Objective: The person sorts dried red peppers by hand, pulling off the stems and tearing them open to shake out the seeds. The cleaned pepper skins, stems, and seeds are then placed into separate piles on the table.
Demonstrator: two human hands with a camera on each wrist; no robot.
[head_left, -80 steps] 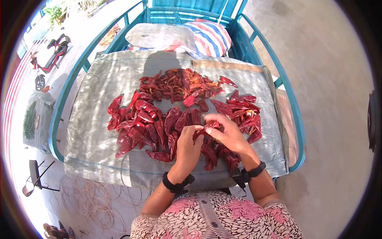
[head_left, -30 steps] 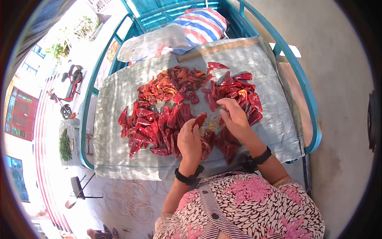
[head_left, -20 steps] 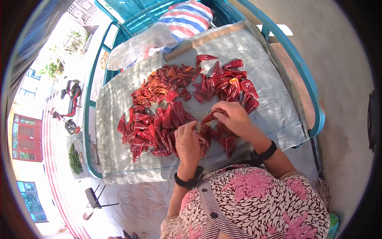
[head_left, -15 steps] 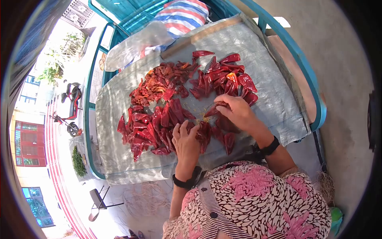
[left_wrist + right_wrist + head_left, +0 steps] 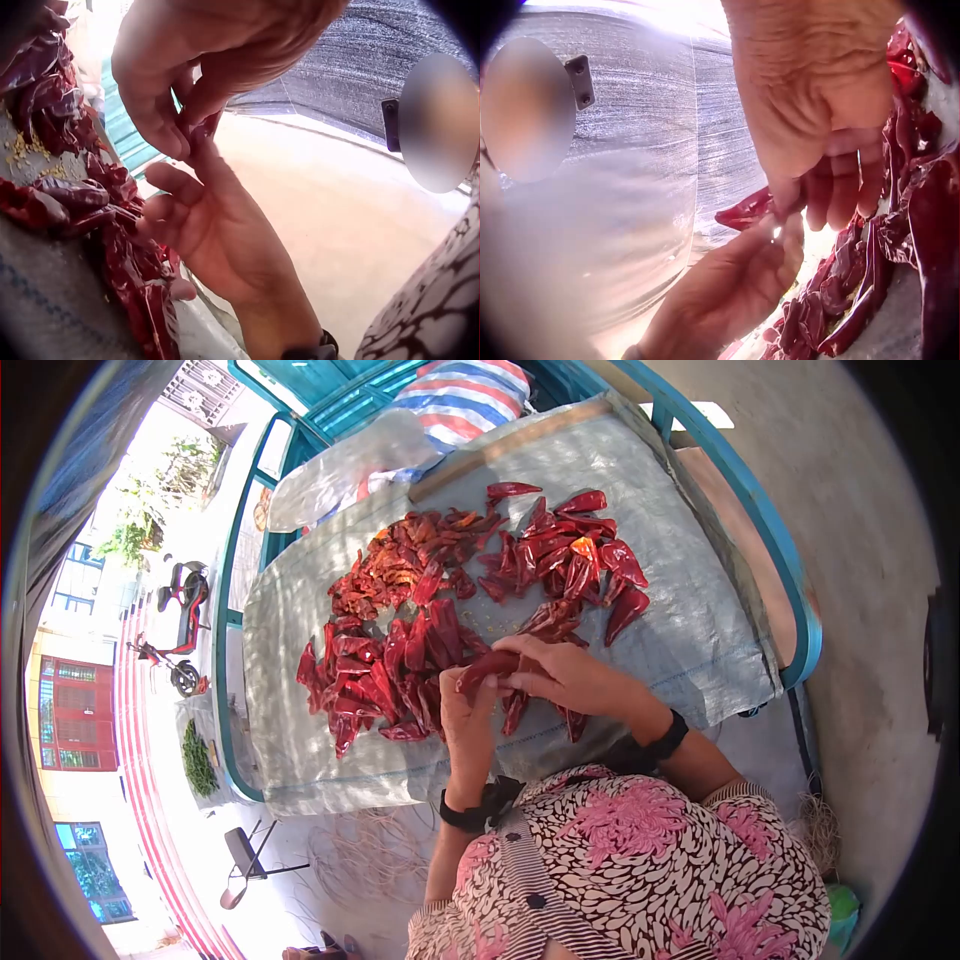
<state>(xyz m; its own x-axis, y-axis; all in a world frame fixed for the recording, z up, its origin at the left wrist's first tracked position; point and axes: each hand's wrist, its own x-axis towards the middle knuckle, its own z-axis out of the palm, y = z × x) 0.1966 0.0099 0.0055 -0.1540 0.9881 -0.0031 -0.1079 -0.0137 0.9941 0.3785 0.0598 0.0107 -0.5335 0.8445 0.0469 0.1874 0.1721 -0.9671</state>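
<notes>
A dark red dried pepper [image 5: 482, 669] is held between both hands above the near part of the sheet. My left hand [image 5: 468, 725] grips its left end, and the tip pokes out past the fingers in the right wrist view, where the pepper [image 5: 744, 211] looks glossy. My right hand [image 5: 580, 678] pinches the other end with thumb and fingers. Much of the pepper is covered by fingers. Left of the hands is a heap of whole red peppers [image 5: 365, 685]. Shiny peppers [image 5: 565, 550] form another heap at right, with a wrinkled one [image 5: 552, 620] nearer the hands.
Smaller shrivelled red pieces [image 5: 395, 565] lie behind the left heap. Everything rests on a pale woven sheet [image 5: 690, 650] spread over a cart with a teal rail [image 5: 790, 590]. A striped sack [image 5: 460, 400] stands at the back; pale seeds are scattered between the heaps.
Half a second ago my left hand was spread at the left heap and my right hand held a pepper farther right. The hands have since come together on one pepper. Earlier, the head view turned.
</notes>
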